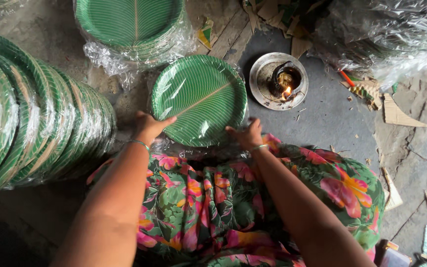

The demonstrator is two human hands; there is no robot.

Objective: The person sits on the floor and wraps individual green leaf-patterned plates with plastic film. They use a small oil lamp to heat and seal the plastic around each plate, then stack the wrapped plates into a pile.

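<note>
On her lap, both hands grip a plastic-wrapped stack of green leaf-patterned plates [199, 99]. The left hand [149, 127] clasps its left rim, the right hand [245, 134] its lower edge. A small flame burns in a metal dish [278, 81] just beside.

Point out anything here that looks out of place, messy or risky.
A small lit flame burns in a metal dish on the floor, right beside the plastic-wrapped stack of green leaf-print plates that the left hand and right hand hold. Torn cardboard scraps litter the floor nearby.
</note>
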